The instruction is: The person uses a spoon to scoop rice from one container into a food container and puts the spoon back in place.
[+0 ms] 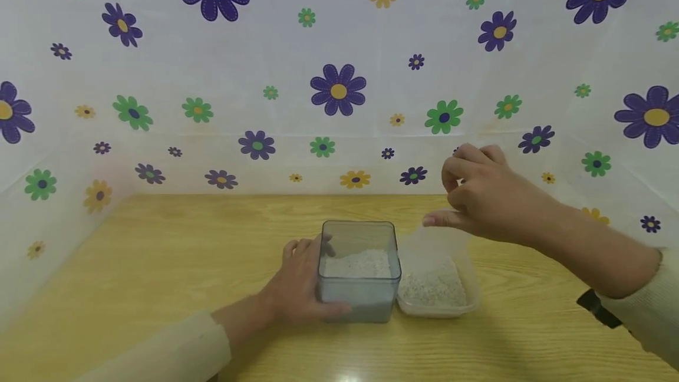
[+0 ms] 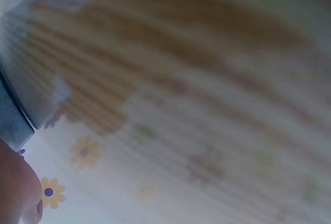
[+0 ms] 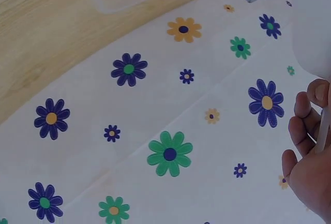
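On the wooden table stands a clear grey square container, partly filled with a pale, powdery or grainy material. My left hand holds its left side, thumb across the front and fingers toward the back. To its right sits a low translucent tub with more of the pale, coarse material inside. Above this tub, my right hand grips the handle of a white scoop. The scoop's translucent end hangs over the tub in the head view; what it carries cannot be seen.
A white sheet with printed flowers rises behind the table and along both sides. Bare wooden tabletop extends left of the container. The left wrist view is mostly blurred.
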The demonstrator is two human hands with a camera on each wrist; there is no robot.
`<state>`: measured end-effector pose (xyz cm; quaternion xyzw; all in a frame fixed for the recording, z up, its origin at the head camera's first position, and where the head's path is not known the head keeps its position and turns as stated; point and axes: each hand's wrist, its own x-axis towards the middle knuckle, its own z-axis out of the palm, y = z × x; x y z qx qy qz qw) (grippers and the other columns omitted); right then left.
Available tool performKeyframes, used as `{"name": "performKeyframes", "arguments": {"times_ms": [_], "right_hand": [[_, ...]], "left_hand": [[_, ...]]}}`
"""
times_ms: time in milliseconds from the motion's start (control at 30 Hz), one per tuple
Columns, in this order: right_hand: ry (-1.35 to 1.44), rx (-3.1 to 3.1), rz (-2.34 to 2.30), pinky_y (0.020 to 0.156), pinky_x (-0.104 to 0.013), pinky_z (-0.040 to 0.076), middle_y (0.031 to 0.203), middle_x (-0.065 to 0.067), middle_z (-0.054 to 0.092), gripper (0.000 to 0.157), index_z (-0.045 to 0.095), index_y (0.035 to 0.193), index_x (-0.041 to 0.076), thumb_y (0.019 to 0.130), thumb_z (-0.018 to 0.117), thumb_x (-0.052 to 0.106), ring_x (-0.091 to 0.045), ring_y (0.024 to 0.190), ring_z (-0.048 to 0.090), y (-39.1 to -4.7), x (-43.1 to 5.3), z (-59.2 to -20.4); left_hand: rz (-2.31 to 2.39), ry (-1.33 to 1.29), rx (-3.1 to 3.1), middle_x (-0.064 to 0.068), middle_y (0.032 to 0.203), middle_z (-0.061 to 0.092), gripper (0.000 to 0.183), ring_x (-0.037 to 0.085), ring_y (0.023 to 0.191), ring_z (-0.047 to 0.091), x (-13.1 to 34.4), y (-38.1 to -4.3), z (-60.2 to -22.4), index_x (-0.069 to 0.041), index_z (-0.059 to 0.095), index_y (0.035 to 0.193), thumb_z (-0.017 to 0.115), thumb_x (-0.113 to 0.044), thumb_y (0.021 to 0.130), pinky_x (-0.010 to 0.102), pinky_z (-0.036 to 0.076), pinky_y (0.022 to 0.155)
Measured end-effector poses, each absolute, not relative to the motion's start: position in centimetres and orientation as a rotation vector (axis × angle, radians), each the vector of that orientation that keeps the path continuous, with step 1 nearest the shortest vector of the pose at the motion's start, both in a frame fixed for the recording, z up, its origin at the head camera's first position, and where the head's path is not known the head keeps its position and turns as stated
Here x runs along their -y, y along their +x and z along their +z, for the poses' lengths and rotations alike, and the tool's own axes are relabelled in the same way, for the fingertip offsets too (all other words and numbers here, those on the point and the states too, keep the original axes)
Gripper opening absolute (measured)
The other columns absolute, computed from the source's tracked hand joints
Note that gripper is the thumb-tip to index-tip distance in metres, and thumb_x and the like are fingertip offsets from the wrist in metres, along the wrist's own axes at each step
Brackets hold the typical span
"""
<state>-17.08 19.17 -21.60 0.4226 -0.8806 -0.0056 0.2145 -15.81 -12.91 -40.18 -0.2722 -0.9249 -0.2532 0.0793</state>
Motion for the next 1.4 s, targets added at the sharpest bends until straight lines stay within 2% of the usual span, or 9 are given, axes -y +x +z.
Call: {"name": "performKeyframes", "arguments": {"times_ms": [100, 200, 400, 533, 767, 900, 1033, 1167, 1400], "right_hand": [[1.188, 2.332, 0.049, 0.080, -0.046, 0.032, 0.078, 0.002, 0.052, 0.053, 0.048, 0.043, 0.024, 0.079, 0.082, 0.044, -0.021, 0.087, 0.045, -17.3, -17.9, -20.8], [1.194, 2.229, 0.027, 0.080, -0.046, 0.032, 0.078, 0.001, 0.052, 0.056, 0.047, 0.042, 0.021, 0.080, 0.081, 0.046, -0.023, 0.088, 0.045, -17.6, -16.1, -20.6], [1.247, 2.108, -0.309, 0.085, -0.046, 0.036, 0.082, 0.000, 0.055, 0.054, 0.065, 0.053, 0.014, 0.084, 0.072, 0.058, -0.023, 0.089, 0.046, -17.7, -12.2, -22.0], [1.307, 2.103, -0.557, 0.092, -0.046, 0.034, 0.092, 0.000, 0.060, 0.049, 0.076, 0.067, 0.016, 0.087, 0.067, 0.060, -0.022, 0.098, 0.045, -17.4, -10.3, -23.1], [1.394, 2.131, -0.842, 0.104, -0.046, 0.029, 0.099, 0.005, 0.064, 0.031, 0.078, 0.077, 0.026, 0.088, 0.069, 0.053, -0.022, 0.111, 0.044, -17.0, -8.2, -23.8], [1.474, 2.171, -0.978, 0.106, -0.044, 0.032, 0.098, 0.007, 0.065, 0.027, 0.079, 0.084, 0.026, 0.086, 0.072, 0.051, -0.019, 0.107, 0.047, -16.8, -7.4, -24.1], [1.499, 2.295, -1.053, 0.097, -0.038, 0.038, 0.099, 0.010, 0.071, 0.042, 0.080, 0.092, 0.025, 0.088, 0.063, 0.063, -0.016, 0.097, 0.052, -16.6, -6.9, -24.5], [1.468, 2.438, -1.026, 0.091, -0.035, 0.040, 0.099, 0.011, 0.073, 0.049, 0.080, 0.093, 0.024, 0.093, 0.054, 0.065, -0.015, 0.091, 0.054, -16.5, -6.7, -24.8], [1.303, 2.731, -0.791, 0.094, -0.041, 0.039, 0.099, 0.007, 0.073, 0.038, 0.078, 0.088, 0.020, 0.097, 0.058, 0.051, -0.018, 0.093, 0.055, -16.6, -7.1, -25.5]], "left_hand": [[-0.765, -0.808, 2.771, 0.004, 0.128, 0.054, 0.106, 0.021, 0.117, 0.047, 12.9, -15.8, -40.0, -0.007, 0.038, 0.142, 0.072, -0.075, 0.068, 0.054, 0.023, 0.107], [-0.772, -0.804, 2.774, 0.005, 0.129, 0.054, 0.104, 0.023, 0.117, 0.047, 12.9, -15.7, -39.9, -0.007, 0.040, 0.140, 0.073, -0.073, 0.067, 0.055, 0.024, 0.107], [-0.759, -0.790, 2.805, 0.002, 0.127, 0.053, 0.113, 0.021, 0.118, 0.046, 12.9, -15.6, -40.1, -0.008, 0.032, 0.147, 0.070, -0.078, 0.068, 0.053, 0.022, 0.108], [-0.761, -0.798, 2.792, 0.001, 0.126, 0.053, 0.114, 0.019, 0.117, 0.046, 12.8, -15.7, -40.2, -0.008, 0.031, 0.148, 0.067, -0.081, 0.068, 0.052, 0.022, 0.107], [-0.764, -0.819, 2.775, 0.000, 0.126, 0.052, 0.115, 0.020, 0.120, 0.046, 12.7, -15.8, -40.1, -0.008, 0.031, 0.148, 0.068, -0.081, 0.067, 0.052, 0.022, 0.108], [-0.775, -0.804, 2.792, 0.000, 0.126, 0.053, 0.114, 0.021, 0.121, 0.046, 12.7, -15.7, -40.0, -0.008, 0.033, 0.147, 0.069, -0.080, 0.067, 0.053, 0.021, 0.109], [-0.774, -0.799, 2.803, 0.002, 0.128, 0.053, 0.115, 0.023, 0.121, 0.046, 12.7, -15.6, -39.9, -0.006, 0.032, 0.149, 0.070, -0.078, 0.067, 0.055, 0.021, 0.108], [-0.772, -0.791, 2.814, 0.004, 0.129, 0.052, 0.116, 0.023, 0.122, 0.045, 12.6, -15.5, -39.8, -0.005, 0.029, 0.151, 0.072, -0.074, 0.068, 0.056, 0.021, 0.109], [-0.772, -0.782, 2.823, 0.004, 0.129, 0.051, 0.117, 0.024, 0.122, 0.044, 12.7, -15.3, -39.7, -0.004, 0.027, 0.152, 0.074, -0.071, 0.068, 0.056, 0.020, 0.110]]}}
